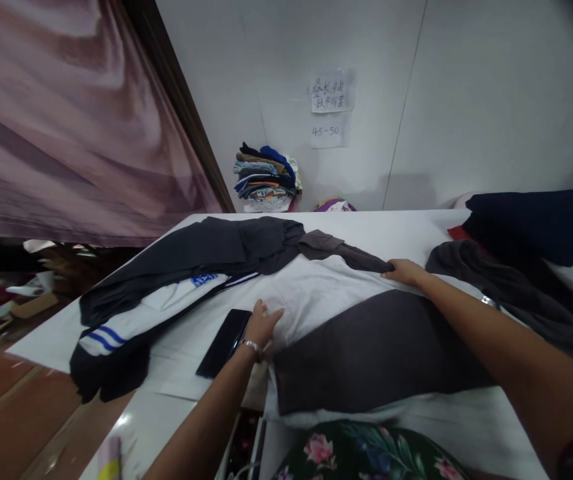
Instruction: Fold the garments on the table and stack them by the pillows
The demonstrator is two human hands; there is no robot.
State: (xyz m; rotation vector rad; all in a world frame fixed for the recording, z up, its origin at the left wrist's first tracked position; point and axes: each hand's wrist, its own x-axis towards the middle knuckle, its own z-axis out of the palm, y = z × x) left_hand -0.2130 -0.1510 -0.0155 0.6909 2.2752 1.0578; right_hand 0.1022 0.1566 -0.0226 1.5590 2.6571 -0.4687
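A white and dark grey garment [311, 283] is spread across the white table, with a wide dark grey panel [371, 353] nearest me. My right hand [407, 272] pinches a dark grey strip of it, which looks like a sleeve, at the far right edge. On the garment's left edge rests my left hand [262, 323], thumb and fingers apart, touching the white cloth. A black phone [223, 343] lies just left of that hand. Further left are dark grey clothing [201, 250] and a black and white garment with blue stripes [139, 317].
Dark clothes [501, 287] and a navy pile [541, 223] lie at the right. Against the wall stands a folded clothes stack [266, 177], with paper notes [332, 93] above and to its right. A pink curtain [66, 113] hangs at the left. Below the table's near edge is an open drawer [243, 443].
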